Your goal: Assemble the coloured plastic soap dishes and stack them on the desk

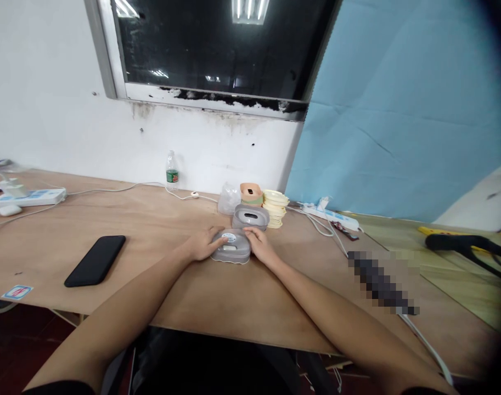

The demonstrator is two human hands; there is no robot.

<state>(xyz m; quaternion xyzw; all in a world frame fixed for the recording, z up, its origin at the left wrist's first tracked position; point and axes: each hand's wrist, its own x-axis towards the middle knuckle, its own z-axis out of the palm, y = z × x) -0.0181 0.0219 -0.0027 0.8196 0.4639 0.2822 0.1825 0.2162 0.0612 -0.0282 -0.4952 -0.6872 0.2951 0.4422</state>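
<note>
A grey rounded plastic case (231, 248) with a white round label on top lies on the wooden table (159, 230). My left hand (201, 243) grips its left side, fingers curled over the edge. My right hand (260, 245) holds its right side, fingers pressed on the top rim. A second grey case (250, 216) with a dark slot sits just behind it.
Behind the cases stand an orange and green ring stack (251, 193), a pile of cream lids (274, 207) and a clear bag (229, 198). A black phone (95, 260) lies at left. Power strips (28, 198) (331, 215), cables and a water bottle (172, 169) line the wall.
</note>
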